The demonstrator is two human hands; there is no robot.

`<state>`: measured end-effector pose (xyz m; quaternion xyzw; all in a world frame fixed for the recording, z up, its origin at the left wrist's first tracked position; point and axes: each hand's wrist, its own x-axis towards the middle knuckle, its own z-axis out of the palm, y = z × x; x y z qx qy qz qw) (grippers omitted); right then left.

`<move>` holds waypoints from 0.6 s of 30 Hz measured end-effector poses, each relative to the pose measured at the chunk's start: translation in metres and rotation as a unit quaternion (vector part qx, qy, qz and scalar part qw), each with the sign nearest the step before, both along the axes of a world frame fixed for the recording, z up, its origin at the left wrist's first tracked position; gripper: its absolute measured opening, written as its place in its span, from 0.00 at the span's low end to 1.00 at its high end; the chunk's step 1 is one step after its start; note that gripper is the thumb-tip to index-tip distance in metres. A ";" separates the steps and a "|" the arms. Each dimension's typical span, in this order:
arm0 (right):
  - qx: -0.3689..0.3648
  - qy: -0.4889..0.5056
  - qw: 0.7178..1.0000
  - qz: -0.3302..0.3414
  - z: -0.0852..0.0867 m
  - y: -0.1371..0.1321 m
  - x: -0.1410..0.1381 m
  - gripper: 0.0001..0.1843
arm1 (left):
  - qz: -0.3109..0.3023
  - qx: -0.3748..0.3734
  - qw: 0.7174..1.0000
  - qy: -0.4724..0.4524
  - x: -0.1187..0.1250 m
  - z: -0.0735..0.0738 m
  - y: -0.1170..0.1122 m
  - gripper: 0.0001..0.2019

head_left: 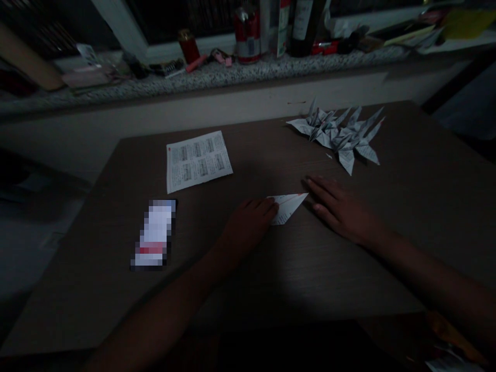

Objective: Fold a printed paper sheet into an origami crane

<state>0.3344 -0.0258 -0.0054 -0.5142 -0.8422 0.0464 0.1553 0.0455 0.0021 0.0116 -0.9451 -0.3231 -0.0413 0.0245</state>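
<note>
We have our two hands apart from each other over the counter (267, 155), with a small piece of folded paper (290, 206) between them, near the middle of the surface. Our left hand (251, 222) lies over the paper's left end, its fingers bent and resting on it; the thumb is hidden, so we cannot tell whether it pinches or only presses. The paper lies flat, light with print on it, and narrows to a point on the right. Our right hand (343, 212) rests palm down just beside that point, fingers stretched out and thumb a little apart, holding nothing that we can see. Beyond it, toward the back, sits a cluster of pointed figures (329, 137) folded from printed paper, with a tiny pale scrap (329, 156) near them. To our left lies a flat printed sheet (199, 161) with rows of small pictures, and nearer to us a phone (155, 232), its lit screen blurred into blocks. Behind the counter, we see a speckled windowsill (228, 77) bearing a red can (248, 39), a dark bottle (303, 26) and a small red jar (188, 47). The light is dim throughout.
</note>
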 end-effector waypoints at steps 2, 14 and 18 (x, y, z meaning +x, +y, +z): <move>0.002 -0.001 1.000 0.022 0.003 -0.010 -0.005 0.33 | 0.001 -0.013 1.000 -0.003 0.002 0.003 -0.002 0.19; -0.012 -0.021 0.997 0.068 -0.007 -0.024 -0.012 0.31 | -0.007 -0.071 0.997 -0.043 0.004 0.019 -0.017 0.24; -0.009 -0.029 0.997 0.077 -0.004 -0.024 -0.013 0.31 | -0.005 -0.070 0.997 -0.043 0.005 0.020 -0.018 0.24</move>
